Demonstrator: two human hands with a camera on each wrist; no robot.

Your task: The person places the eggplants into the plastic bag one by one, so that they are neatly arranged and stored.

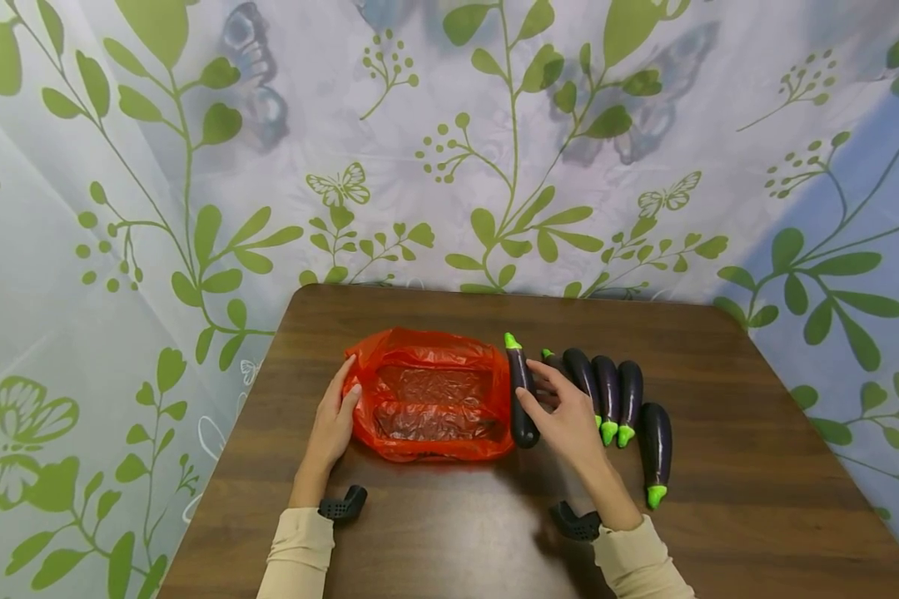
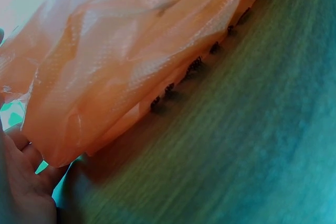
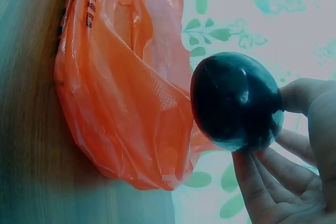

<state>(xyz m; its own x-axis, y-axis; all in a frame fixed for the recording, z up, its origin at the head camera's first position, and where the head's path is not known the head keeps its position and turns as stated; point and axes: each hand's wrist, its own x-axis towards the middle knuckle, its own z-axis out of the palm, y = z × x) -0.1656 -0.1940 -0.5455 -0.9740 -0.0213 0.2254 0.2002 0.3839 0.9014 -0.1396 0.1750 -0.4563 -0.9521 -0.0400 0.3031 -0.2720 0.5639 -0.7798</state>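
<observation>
A red plastic bag [image 1: 434, 449] stands open-mouthed on the table, its wrinkled inside facing up. My left hand [image 1: 335, 420] holds the bag's left side, thumb at the rim; in the left wrist view, fingers [image 2: 31, 156] show behind the film. With my right hand [image 1: 569, 416] I grip a dark purple eggplant [image 1: 520, 399] beside the bag's right rim, green stem end pointing away. Its round bottom end [image 3: 236, 100] faces the right wrist camera, between thumb and fingers. Right of that hand lie several more eggplants, such as the middle one [image 1: 607, 391].
One eggplant [image 1: 656, 449] lies apart at the right end of the row, nearer to me. The brown wooden table [image 1: 449, 532] reaches back to a curtain [image 1: 419, 225] printed with leaves and butterflies. A black device [image 1: 345, 504] sits at each wrist.
</observation>
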